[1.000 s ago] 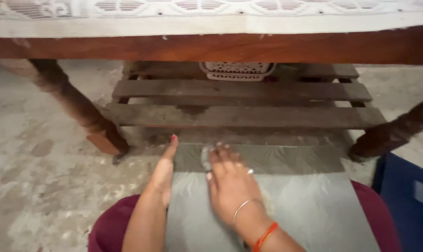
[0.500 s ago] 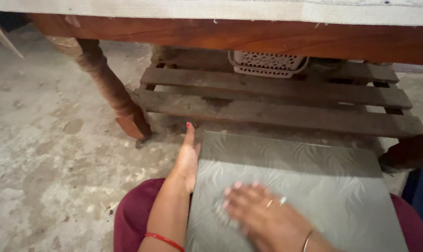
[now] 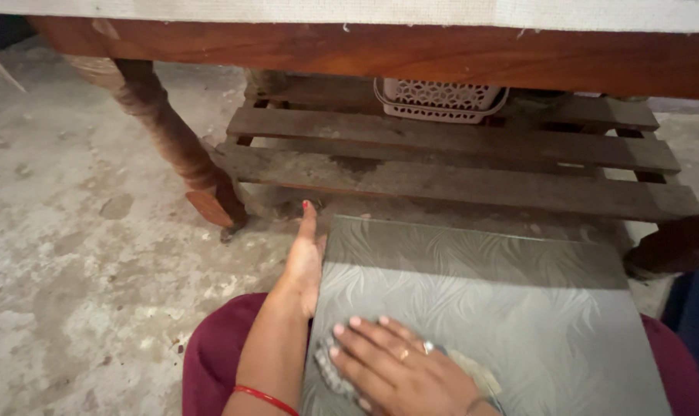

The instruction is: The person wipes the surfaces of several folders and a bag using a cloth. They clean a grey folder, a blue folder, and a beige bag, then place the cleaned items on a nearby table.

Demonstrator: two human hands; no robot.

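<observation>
1. Floor (image 3: 80,254): bare, stained concrete, with open room to the person's left. Ahead stands a wooden bench (image 3: 380,50) draped with a white cloth; its turned leg (image 3: 172,146) comes down close to the front left of the work.
2. Slatted shelf (image 3: 450,166): runs low under the bench and carries a white lattice basket (image 3: 440,100) at the back. Its front slat lies just beyond the tile's far edge, so forward room is tight.
3. Tile (image 3: 488,308): a grey, leaf-patterned slab, resting across the person's maroon-clad lap (image 3: 218,347) and sloping toward the floor by the shelf. A dark blue object (image 3: 696,323) sits near its right side.
4. Left hand (image 3: 303,262): laid straight along the tile's left edge, fingers extended and together, holding nothing; judged to be bracing the slab against sliding.
5. Right hand (image 3: 396,370): flat on the near part of the tile, fingers spread, pressing down a grey scrubbing pad (image 3: 330,370); judged a rubbing grip. Clear tile surface lies ahead and to the right.
</observation>
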